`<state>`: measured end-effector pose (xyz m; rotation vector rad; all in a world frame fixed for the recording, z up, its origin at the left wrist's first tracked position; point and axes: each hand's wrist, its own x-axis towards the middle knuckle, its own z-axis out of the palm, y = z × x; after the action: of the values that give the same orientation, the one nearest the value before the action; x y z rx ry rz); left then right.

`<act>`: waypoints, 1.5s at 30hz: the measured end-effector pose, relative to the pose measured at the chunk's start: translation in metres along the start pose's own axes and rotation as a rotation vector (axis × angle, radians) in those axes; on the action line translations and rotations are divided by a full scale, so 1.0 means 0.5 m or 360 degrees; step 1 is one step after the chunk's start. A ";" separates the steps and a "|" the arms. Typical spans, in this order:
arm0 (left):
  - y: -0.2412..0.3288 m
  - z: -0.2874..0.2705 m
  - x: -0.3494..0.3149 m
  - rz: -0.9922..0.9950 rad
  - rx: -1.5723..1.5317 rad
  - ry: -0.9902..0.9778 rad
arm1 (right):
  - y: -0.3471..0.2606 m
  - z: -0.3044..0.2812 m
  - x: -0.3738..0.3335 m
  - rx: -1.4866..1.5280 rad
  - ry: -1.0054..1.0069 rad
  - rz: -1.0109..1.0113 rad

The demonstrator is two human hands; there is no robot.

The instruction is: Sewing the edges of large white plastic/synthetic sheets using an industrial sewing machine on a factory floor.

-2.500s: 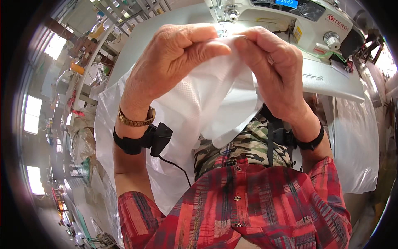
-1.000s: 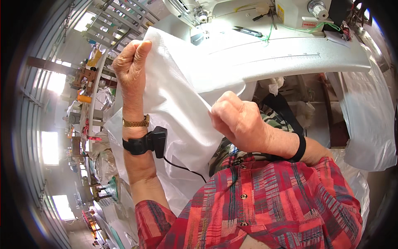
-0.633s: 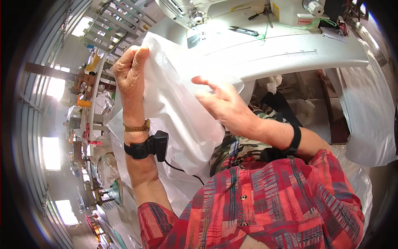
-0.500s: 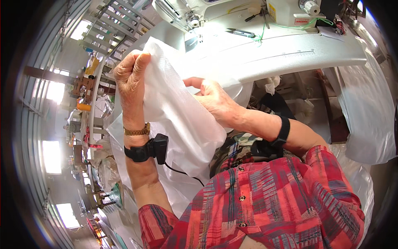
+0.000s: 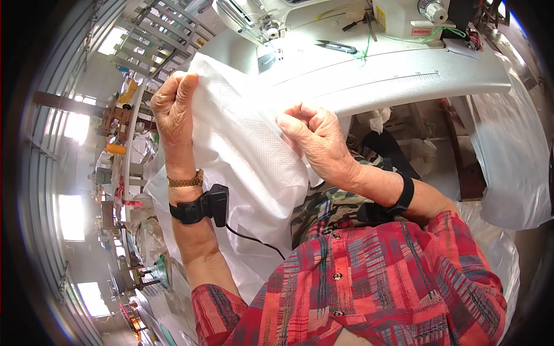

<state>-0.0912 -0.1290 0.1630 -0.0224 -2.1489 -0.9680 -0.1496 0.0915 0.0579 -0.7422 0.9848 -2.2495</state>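
A white woven plastic sheet [image 5: 242, 138] hangs between my hands and drapes down over my lap. My left hand [image 5: 174, 109] pinches its upper left corner between thumb and fingers. On the other side, my right hand [image 5: 314, 135] is closed on the sheet's right edge, thumb against curled fingers. Beyond the sheet, a sewing machine [image 5: 271, 32] stands with its needle area brightly lit. The glare washes out the part of the sheet nearest the machine bed.
Thread snips [image 5: 336, 46] and green thread [image 5: 362, 55] lie on the machine bed [image 5: 398, 72]. At the right, translucent plastic sheeting [image 5: 513, 173] hangs off the table. A slatted metal rack [image 5: 164, 34] stands far left. A black cable [image 5: 254, 241] runs from my left wrist.
My right hand has moved right and closed on the sheet's edge. My left hand has shifted slightly left with the corner, so the sheet is spread wider.
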 end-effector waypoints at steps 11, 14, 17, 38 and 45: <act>0.018 -0.007 -0.011 -0.0039 0.0004 -0.0011 | -0.026 0.016 -0.045 -0.0522 -0.0230 -0.0080; 0.021 0.000 -0.016 0.0153 0.0091 0.0103 | -0.054 0.001 -0.039 -0.0234 -0.0120 0.0073; 0.048 0.000 -0.025 0.0440 0.0590 0.0305 | -0.050 -0.032 0.007 -0.0936 0.0056 -0.0312; 0.187 0.031 -0.060 0.0801 0.0575 -0.0163 | -0.080 -0.059 0.031 -0.1381 -0.0161 -0.0100; 0.167 0.048 -0.029 0.0537 0.0515 -0.0074 | -0.098 -0.061 -0.043 -0.1685 -0.0287 -0.0666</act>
<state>-0.0706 -0.0501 0.1961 -0.2431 -2.2272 -0.4263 -0.1690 0.1480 0.0732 -1.6698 2.0905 -1.7786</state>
